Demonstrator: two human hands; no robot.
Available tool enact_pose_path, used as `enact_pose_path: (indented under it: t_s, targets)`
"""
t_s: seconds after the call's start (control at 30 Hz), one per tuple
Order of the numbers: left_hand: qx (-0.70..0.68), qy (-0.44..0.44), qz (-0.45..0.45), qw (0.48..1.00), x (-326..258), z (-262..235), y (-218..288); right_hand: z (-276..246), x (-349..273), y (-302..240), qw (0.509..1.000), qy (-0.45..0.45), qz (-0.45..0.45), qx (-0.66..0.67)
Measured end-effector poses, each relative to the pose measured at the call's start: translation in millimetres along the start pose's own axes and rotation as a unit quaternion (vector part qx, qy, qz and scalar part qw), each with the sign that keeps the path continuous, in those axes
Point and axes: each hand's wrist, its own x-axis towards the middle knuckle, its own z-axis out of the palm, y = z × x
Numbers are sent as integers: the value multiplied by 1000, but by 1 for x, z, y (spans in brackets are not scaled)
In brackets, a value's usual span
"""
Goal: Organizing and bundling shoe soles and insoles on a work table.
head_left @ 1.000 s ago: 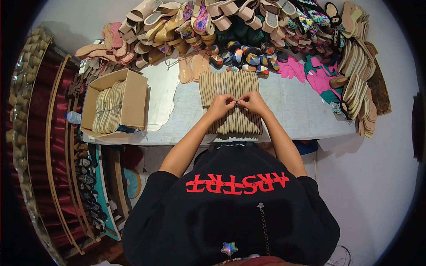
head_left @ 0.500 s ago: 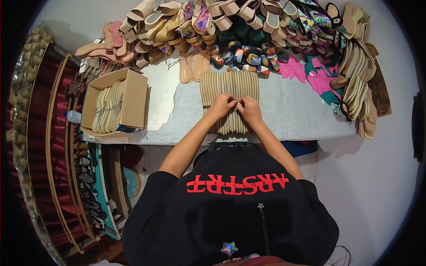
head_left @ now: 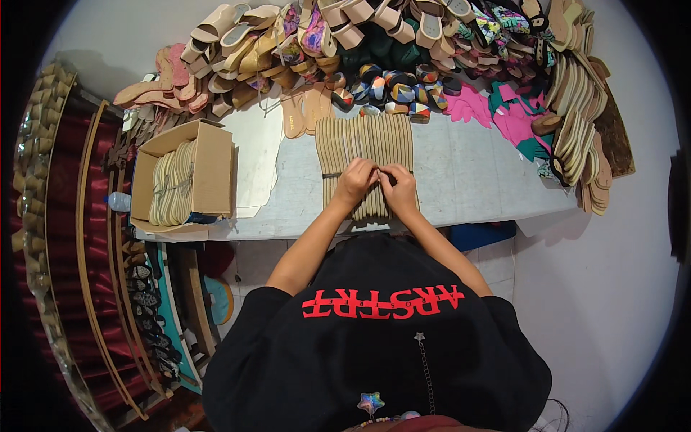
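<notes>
This looks like a small shoemaking workshop; the table (head_left: pixel 461 176) carries a row of sole-shaped pieces (head_left: pixel 366 138) bound with a dark band, a cardboard box (head_left: pixel 214 173) with a tied bundle of soles (head_left: pixel 171 183) inside, and loose stacks of soles (head_left: pixel 574 162) at the right; heeled sandals (head_left: pixel 344 34) lie heaped along the back, near multicoloured heel blocks (head_left: pixel 401 93); pink cut pieces (head_left: pixel 468 105) and pale sheets (head_left: pixel 253 155) lie on the tabletop; dark footwear (head_left: pixel 147 299) lines the left side.
</notes>
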Motion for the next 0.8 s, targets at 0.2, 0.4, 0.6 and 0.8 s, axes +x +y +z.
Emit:
enact_pose_path:
  t_s: [0.2, 0.4, 0.6, 0.8]
  targets:
    - [35, 26, 10, 999, 0, 1, 3, -6, -1, -4, 999, -22, -2, 25]
    - [20, 3, 13, 1000, -1, -1, 1, -21, 22, 10, 978, -155, 121, 76]
    - [27, -15, 21, 999, 1, -4, 5, -14, 44, 27, 947, -219, 230, 38]
    - [24, -9, 26, 999, 0, -4, 2, -7, 53, 36, 912, -257, 314, 56]
